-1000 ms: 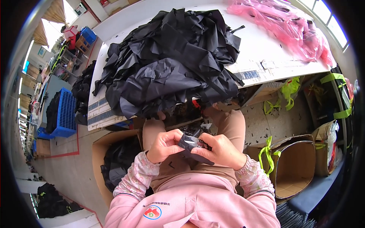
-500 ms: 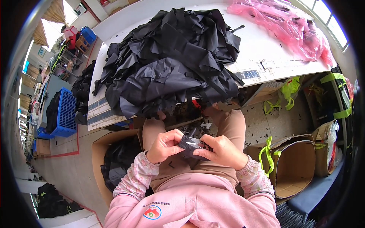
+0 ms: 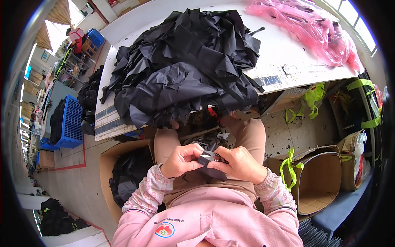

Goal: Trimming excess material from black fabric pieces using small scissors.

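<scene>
Pink plastic (image 3: 314, 37) lying at right on white table (image 3: 273, 51). Lime-green bundle (image 3: 314, 101) below table edge. Lime-green tie (image 3: 289, 169) beside open carton (image 3: 319, 195). Blue crate (image 3: 73, 125) on floor at left, near red line (image 3: 84, 153). Tan curtains (image 3: 59, 13) upper left; bright window (image 3: 364, 33) upper right.

My left hand (image 3: 181, 159) pinches a thin black fabric piece (image 3: 216, 173); my right hand (image 3: 239, 163) grips small metal snips (image 3: 206, 156) against it. Ahead, a white table (image 3: 284, 53) bears crumpled black fabric (image 3: 185, 68).
</scene>
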Available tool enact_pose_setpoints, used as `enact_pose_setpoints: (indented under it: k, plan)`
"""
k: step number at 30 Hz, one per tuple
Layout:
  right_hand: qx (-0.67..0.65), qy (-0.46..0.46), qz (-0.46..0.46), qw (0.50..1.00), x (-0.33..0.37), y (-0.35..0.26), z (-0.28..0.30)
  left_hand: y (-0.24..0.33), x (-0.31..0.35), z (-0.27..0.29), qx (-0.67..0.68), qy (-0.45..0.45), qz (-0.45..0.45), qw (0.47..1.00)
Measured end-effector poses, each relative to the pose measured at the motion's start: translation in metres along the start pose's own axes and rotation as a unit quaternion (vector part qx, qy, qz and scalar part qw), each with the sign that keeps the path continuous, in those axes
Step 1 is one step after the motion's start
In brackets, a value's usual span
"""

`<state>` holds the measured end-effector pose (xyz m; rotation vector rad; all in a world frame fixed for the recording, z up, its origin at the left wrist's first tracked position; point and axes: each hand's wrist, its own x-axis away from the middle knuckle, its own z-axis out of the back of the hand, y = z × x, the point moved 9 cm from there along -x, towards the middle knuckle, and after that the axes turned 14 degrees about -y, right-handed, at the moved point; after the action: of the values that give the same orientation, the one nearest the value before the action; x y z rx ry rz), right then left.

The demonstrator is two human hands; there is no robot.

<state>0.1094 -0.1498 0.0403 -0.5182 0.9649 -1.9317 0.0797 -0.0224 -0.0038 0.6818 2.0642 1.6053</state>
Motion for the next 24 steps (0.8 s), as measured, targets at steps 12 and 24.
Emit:
enact_pose_setpoints:
  k: [12,24]
  plan:
    - [-0.059,-0.058,0.009,0.997,0.007,0.004,0.003,0.001,-0.003,-0.001,0.027,-0.104,0.065,0.992]
    - [-0.003,-0.144,0.05,0.988,0.007,-0.009,-0.009,-0.006,-0.008,-0.018,0.104,-0.263,0.191,0.94]
